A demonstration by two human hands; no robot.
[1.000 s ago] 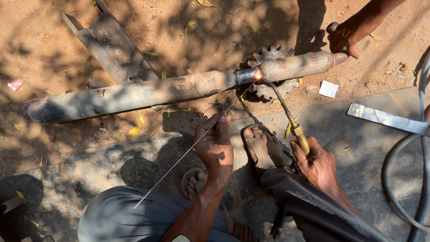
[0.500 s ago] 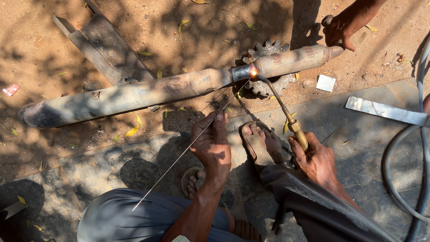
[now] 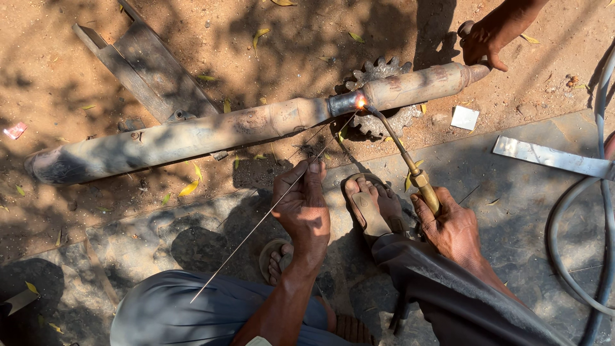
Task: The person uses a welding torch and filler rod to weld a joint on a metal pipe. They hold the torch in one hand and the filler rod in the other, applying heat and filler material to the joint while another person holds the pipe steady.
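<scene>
Fingers of the left hand (image 3: 304, 208) pinch a thin rod (image 3: 269, 214) at centre frame; the right hand (image 3: 451, 224) clenches a torch (image 3: 407, 160), its flame touching the joint of the long pipe (image 3: 243, 128) across the upper frame. Another person's hand (image 3: 483, 38) steadies the pipe's upper-right end. Bare dirt lies open above.

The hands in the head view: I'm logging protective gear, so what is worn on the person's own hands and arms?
Nothing protective shows. The left hand and right hand are bare, with no gloves, rings or watch visible. Both forearms are uncovered as far as the view shows; no sleeve reaches them. A pale edge by the left elbow at the bottom of the view may be cloth, but it is too cut off to tell.
</scene>
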